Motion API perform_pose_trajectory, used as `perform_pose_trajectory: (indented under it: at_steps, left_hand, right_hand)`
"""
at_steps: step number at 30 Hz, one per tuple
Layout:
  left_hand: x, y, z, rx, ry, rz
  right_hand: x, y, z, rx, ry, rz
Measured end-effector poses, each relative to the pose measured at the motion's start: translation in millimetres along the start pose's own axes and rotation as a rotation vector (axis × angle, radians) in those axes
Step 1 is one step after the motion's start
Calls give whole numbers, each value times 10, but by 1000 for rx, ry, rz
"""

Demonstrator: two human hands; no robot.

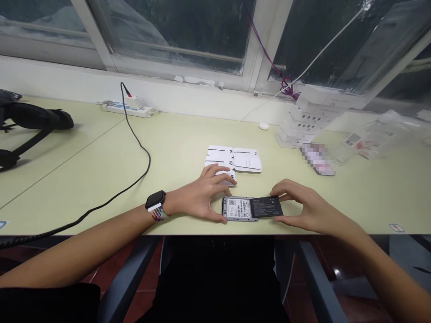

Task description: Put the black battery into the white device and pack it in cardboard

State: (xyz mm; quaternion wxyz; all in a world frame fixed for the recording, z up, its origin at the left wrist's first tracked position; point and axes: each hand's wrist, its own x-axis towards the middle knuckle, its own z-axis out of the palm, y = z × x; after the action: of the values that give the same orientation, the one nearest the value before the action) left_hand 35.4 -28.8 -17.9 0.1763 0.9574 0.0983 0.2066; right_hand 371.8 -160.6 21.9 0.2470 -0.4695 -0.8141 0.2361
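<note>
Device: slim grey body point(238, 209) w/ white label + QR code at its L end, lying on the tabletop point(178, 139) nr the near edge, between both hands; used as clock centre below.
Battery: flat black block point(266, 207) w/ fine print, at 3 o'clock, its L part meeting the device, R end sticking out past it; prob. tilted a touch, but view's too small to be sure.
L hand: left hand point(205, 195) at 9, thumb + index parted by about the device's width, gripping its L end by near & far edges; other fingers spread toward 11.
R hand: right hand point(305, 206) at 3, thumb + fingers curved in a C, pinching the battery's outer end by its two edges.
Wrist: smartwatch point(156, 199) w/ multicoloured band, L arm, at 9.
White pcs: flat white pieces point(247, 160) in a group at 11–12, nearest one partly behind L fingers.
Disc: small white oval point(263, 126) at 12, nr wall.
Boxes: stack of white boxes point(303, 125) at 1.
Bag: clear plastic bag point(387, 130) at 2.
Power: white power strip point(128, 109) at 10; black cable point(144, 152) runs from it toward 8.
</note>
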Motion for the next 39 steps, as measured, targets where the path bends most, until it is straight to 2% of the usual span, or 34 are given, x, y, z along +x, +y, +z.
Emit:
perform_pose_trajectory:
  at_steps: [6,10,39]
  left_hand:
    - [6,4,-22,22,-31,7]
    - [4,6,-33,24,-44,3]
    - [12,6,-39,5,-30,4]
  right_hand:
    - [-178,305,231,62,133,69]
    - [-234,408,327,83,184,82]
    - [-238,403,356,98,187,65]
